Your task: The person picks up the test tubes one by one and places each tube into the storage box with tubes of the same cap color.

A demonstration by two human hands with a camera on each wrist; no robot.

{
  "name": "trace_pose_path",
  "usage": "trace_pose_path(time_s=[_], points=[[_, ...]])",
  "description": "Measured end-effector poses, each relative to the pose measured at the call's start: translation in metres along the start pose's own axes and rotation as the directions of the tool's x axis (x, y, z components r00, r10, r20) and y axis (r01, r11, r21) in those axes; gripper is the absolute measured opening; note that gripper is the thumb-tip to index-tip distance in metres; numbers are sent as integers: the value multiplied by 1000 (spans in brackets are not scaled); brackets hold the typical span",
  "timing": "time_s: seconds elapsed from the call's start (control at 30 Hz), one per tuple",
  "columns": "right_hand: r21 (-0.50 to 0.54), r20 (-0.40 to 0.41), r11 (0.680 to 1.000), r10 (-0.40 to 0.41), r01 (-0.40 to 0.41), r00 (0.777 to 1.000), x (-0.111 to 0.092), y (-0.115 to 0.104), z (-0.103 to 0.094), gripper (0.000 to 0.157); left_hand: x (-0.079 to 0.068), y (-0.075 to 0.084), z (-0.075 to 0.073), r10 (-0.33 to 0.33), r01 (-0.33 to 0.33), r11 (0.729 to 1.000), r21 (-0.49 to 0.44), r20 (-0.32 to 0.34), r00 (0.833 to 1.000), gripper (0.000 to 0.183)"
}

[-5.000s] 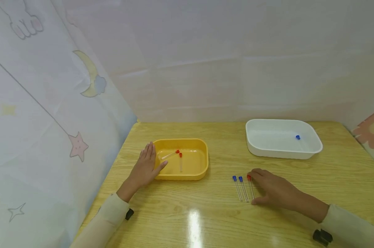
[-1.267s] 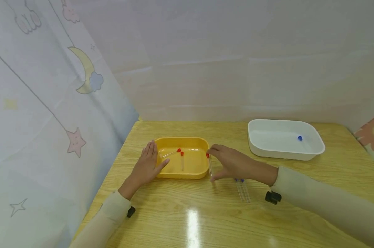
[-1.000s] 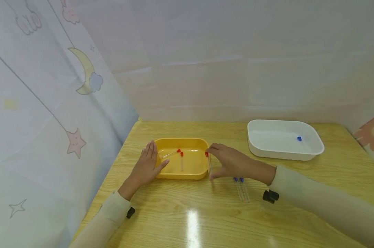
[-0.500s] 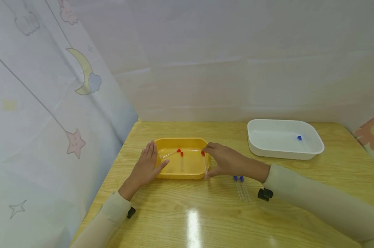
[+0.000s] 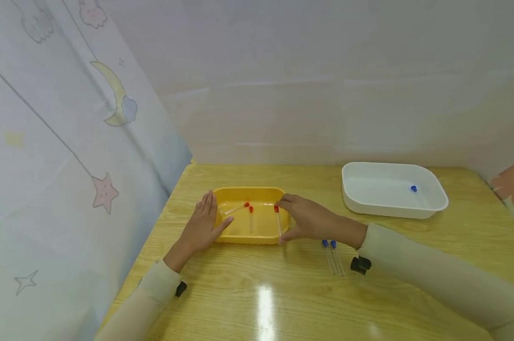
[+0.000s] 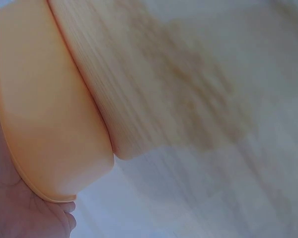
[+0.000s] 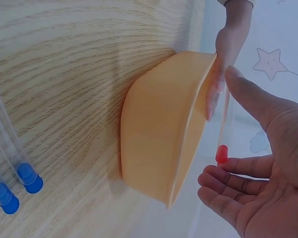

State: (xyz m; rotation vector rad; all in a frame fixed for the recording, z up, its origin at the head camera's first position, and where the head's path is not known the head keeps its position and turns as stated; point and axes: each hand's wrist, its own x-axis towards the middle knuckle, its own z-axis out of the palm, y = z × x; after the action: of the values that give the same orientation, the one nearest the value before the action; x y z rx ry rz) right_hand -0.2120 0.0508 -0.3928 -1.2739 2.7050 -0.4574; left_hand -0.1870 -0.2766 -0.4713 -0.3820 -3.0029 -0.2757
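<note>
My right hand (image 5: 305, 219) pinches a red-capped test tube (image 5: 278, 218) lengthwise, thumb at its clear end and fingertips at the cap. In the right wrist view the tube's red cap (image 7: 222, 153) shows above the rim of the yellow tray (image 7: 156, 124). Two more test tubes with red caps, one slanted (image 5: 236, 209) and one straight (image 5: 251, 220), lie inside that tray. My left hand (image 5: 201, 226) rests with straight fingers along the tray's left rim, thumb over the near corner. From the left wrist only part of its palm (image 6: 20, 208) shows against the tray wall.
On the wooden table (image 5: 223, 293), two blue-capped test tubes (image 5: 333, 258) lie side by side below my right forearm. A white tray (image 5: 393, 210) at the back right contains a blue cap (image 5: 413, 188). A pale cloth backdrop (image 5: 261, 94) rises behind the table.
The red-capped tube, first lying beside the blue-capped ones, has been picked up and carried left by my right hand to over the yellow tray's right end. The left hand has stayed put.
</note>
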Motion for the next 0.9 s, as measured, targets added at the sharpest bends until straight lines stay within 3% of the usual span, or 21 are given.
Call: trace_pose_path(time_s=[0.37, 0.9], points=[[1, -11, 1000, 3, -3, 1000, 4, -5, -2, 95, 1, 1, -1, 16, -16, 1000, 1, -19, 1000, 93], [29, -10, 999, 15, -15, 1000, 11, -5, 1, 92, 0, 0, 1, -5, 5, 1000, 16, 8, 1000, 94]])
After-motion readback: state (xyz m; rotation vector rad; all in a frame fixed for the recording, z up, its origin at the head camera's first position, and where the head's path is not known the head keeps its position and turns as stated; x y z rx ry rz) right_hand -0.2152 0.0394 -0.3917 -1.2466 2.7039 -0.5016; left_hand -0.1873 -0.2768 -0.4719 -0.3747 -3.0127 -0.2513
